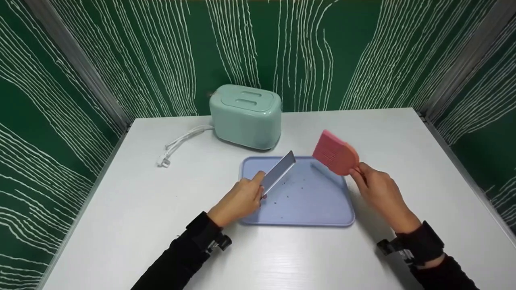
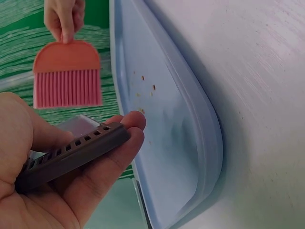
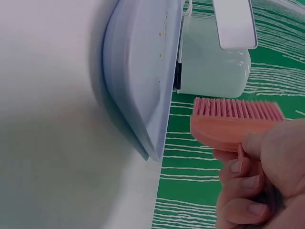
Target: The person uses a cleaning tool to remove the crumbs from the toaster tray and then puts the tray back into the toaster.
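Note:
My left hand (image 1: 240, 200) grips a flat, narrow grey plate (image 1: 279, 172) by one end, holding it tilted over the left part of a light-blue tray (image 1: 318, 211). Up close in the left wrist view, the dark edge of the plate (image 2: 76, 155) carries a row of small slots, with the thumb on top and fingers beneath. Pinched by its handle in my right hand (image 1: 381, 193) is an orange brush (image 1: 336, 155) with pink bristles, raised over the tray's far right corner. Small brown crumbs (image 2: 154, 88) lie scattered on the tray.
Behind the tray stands a mint-green toaster (image 1: 246, 117), its white cord and plug (image 1: 163, 160) lying to the left. Green panels with white wavy lines (image 1: 258, 48) enclose the back and sides of the white table (image 1: 161, 225).

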A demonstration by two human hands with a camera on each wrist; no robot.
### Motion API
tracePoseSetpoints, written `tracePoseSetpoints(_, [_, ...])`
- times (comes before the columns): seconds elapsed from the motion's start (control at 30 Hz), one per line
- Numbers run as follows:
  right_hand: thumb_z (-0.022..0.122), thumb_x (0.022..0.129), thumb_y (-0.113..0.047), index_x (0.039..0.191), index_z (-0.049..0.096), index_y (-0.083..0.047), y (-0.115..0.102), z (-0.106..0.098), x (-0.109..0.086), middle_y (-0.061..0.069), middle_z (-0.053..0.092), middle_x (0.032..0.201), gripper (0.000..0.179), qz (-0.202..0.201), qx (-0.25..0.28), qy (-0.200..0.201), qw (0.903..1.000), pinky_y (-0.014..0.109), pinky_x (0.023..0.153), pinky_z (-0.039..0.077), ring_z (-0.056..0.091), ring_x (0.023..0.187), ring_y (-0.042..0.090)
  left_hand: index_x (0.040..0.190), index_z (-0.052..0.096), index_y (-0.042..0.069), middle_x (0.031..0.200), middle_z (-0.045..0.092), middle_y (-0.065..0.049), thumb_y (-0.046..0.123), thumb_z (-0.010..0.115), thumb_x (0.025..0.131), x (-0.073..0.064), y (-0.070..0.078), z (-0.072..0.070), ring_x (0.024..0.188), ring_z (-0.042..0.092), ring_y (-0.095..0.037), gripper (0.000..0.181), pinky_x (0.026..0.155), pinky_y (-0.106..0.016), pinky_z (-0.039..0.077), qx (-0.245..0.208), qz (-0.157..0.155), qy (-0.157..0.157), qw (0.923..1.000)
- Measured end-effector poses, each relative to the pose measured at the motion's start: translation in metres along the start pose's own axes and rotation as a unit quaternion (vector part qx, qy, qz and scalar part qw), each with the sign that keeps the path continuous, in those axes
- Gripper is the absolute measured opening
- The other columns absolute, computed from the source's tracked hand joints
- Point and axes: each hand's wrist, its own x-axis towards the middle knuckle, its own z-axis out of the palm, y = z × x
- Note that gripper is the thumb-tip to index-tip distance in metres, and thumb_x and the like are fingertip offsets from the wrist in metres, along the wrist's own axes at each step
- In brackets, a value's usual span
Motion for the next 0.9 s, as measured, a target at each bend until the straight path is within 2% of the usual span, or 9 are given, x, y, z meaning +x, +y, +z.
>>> tracePoseSetpoints(0.1, [0.065, 0.108, -0.016, 0.101, 0.062, -0.001, 0.006, -0.003, 0.001, 0.002, 0.052, 0.068, 0.016, 0.019, 0.012, -0.006, 0.9997, 0.03, 0.057, 0.035, 0.045, 0.061, 0.015, 0.123, 0.055, 0.002, 0.084, 0.078, -0.009, 0.003, 0.055, 0.107, 0.0, 0.0, 0.001, 0.07, 0.074, -0.02, 0.015, 0.055, -0.026, 0.052, -0.001, -0.005, -0.004, 1.0])
tracePoseSetpoints(0.2, [0.062, 0.11, -0.02, 0.108, 0.062, 0.002, 0.012, -0.006, 0.001, 0.005, 0.057, 0.071, 0.022, 0.05, 0.027, -0.02, 0.9982, 0.029, 0.056, 0.037, 0.046, 0.06, 0.014, 0.123, 0.055, 0.002, 0.082, 0.076, -0.009, 0.005, 0.055, 0.108, 0.0, 0.0, 0.001, 0.07, 0.074, -0.019, 0.015, 0.055, -0.026, 0.053, 0.0, -0.007, -0.003, 1.0])
tracePoseSetpoints(0.5, [0.056, 0.113, -0.028, 0.106, 0.058, 0.001, 0.038, -0.013, 0.001, 0.006, 0.056, 0.075, 0.03, 0.116, 0.042, -0.049, 0.9911, 0.028, 0.055, 0.036, 0.045, 0.062, 0.012, 0.123, 0.055, 0.003, 0.086, 0.079, -0.008, 0.005, 0.054, 0.108, 0.0, 0.0, 0.001, 0.07, 0.071, -0.016, 0.015, 0.055, -0.024, 0.051, -0.017, -0.01, -0.003, 0.9998])
tracePoseSetpoints(0.7, [0.05, 0.115, -0.035, 0.104, 0.057, 0.0, 0.052, -0.016, 0.0, 0.009, 0.066, 0.08, 0.037, 0.159, 0.042, -0.07, 0.9839, 0.028, 0.057, 0.038, 0.048, 0.063, 0.01, 0.123, 0.055, 0.003, 0.09, 0.08, -0.009, 0.006, 0.053, 0.11, 0.0, 0.0, 0.002, 0.071, 0.072, -0.013, 0.014, 0.056, -0.021, 0.052, -0.035, -0.017, -0.008, 0.9992])
tracePoseSetpoints(0.9, [0.045, 0.116, -0.035, 0.107, 0.059, 0.004, 0.068, -0.016, -0.005, 0.015, 0.068, 0.085, 0.043, 0.19, 0.043, -0.078, 0.9778, 0.029, 0.058, 0.041, 0.052, 0.068, 0.014, 0.125, 0.056, 0.004, 0.088, 0.08, -0.009, 0.005, 0.053, 0.109, 0.0, 0.0, 0.003, 0.07, 0.072, -0.013, 0.016, 0.056, -0.021, 0.052, -0.048, -0.02, 0.007, 0.9986])
